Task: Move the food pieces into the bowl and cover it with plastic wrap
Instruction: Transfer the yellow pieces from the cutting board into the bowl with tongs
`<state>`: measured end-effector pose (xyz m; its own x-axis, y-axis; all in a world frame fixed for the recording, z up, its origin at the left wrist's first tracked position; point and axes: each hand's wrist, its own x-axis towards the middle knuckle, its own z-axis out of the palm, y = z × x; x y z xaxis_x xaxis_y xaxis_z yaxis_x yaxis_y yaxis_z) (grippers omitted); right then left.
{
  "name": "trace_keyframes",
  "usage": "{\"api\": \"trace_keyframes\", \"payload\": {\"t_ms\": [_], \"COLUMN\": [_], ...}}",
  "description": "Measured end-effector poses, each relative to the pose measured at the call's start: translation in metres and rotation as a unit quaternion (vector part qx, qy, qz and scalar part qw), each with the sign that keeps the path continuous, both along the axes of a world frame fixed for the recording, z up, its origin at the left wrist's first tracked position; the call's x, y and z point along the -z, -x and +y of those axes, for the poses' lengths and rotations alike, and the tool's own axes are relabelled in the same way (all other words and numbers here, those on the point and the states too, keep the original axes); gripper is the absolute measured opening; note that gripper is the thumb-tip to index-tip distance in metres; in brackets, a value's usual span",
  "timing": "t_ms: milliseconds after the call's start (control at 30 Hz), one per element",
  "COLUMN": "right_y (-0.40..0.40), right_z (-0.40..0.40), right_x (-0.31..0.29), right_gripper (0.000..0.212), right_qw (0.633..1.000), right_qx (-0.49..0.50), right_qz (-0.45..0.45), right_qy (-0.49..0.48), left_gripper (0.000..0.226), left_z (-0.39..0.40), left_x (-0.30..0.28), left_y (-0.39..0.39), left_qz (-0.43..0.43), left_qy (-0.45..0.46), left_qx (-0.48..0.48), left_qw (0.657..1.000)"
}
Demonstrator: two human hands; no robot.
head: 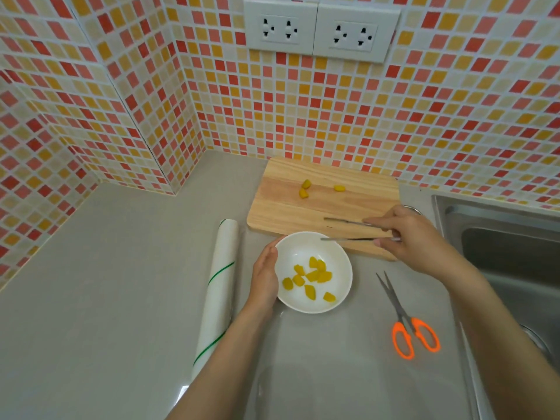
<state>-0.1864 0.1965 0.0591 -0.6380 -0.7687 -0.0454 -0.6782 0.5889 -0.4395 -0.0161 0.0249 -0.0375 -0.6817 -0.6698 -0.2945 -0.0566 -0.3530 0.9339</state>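
A white bowl (339, 262) stands on the grey counter and holds several yellow food pieces (312, 275). My left hand (265, 272) rests against the bowl's left rim. My right hand (415, 237) holds metal tongs (345, 228) whose tips are apart and empty, above the bowl's far rim. Three yellow food pieces (306, 184) lie on the wooden cutting board (291, 213) behind the bowl. A roll of plastic wrap (218, 292) lies lengthwise on the counter, left of the bowl.
Orange-handled scissors (406, 325) lie shut on the counter right of the bowl. A steel sink (500, 237) is at the right edge. Tiled walls with two sockets (321, 28) close the back and the left.
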Motion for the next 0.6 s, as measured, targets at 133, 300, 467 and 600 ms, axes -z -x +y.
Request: {"api": "trace_keyframes", "payload": {"t_ms": [133, 300, 467, 600], "right_y": [0.034, 0.067, 0.067, 0.063], "right_z": [-0.017, -0.048, -0.069, -0.062], "right_x": [0.016, 0.059, 0.081, 0.084], "right_gripper": [0.035, 0.031, 0.032, 0.031], "right_qw": [0.993, 0.979, 0.972, 0.970], "right_qx": [0.105, 0.198, 0.230, 0.235], "right_qz": [0.025, -0.031, -0.026, -0.018], "right_qy": [0.047, 0.036, 0.031, 0.063], "left_gripper": [0.029, 0.029, 0.031, 0.031], "left_z": [0.001, 0.001, 0.003, 0.005], "left_x": [0.001, 0.003, 0.003, 0.002], "left_y": [0.001, 0.000, 0.000, 0.001], "left_qz": [-0.002, -0.008, -0.017, -0.020], "left_qy": [0.001, 0.010, 0.023, 0.026], "left_qx": [-0.003, 0.010, 0.021, 0.023], "left_qw": [1.000, 1.000, 0.999, 0.999]}}
